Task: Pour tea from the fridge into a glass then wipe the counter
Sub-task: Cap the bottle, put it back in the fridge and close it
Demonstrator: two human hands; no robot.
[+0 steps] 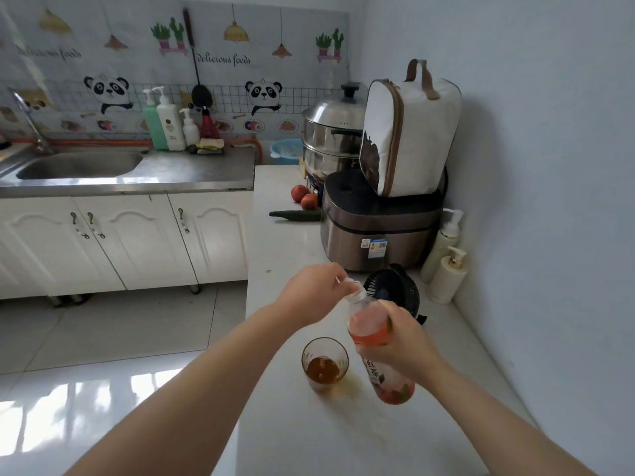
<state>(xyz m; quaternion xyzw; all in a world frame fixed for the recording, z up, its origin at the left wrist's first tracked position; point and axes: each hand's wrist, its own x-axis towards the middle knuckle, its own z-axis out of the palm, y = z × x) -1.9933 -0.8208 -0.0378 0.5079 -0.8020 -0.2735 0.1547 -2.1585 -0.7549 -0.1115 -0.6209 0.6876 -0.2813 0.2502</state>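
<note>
fingers (347, 286) at bottle (374, 338) mouth, glass (324, 364) near counter (275, 424) edge

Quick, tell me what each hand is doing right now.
Left hand: closed on the cap at the mouth of the tea bottle.
Right hand: closed around the tea bottle's body, beside the glass.

Left arm: bare, extended forward and rightward; left hand (314, 293) knuckles up, fingertips pinched together. Right arm: bare, extended forward from the lower right; right hand (400, 341) curled in a full wraparound grip, thumb side facing left.
</note>
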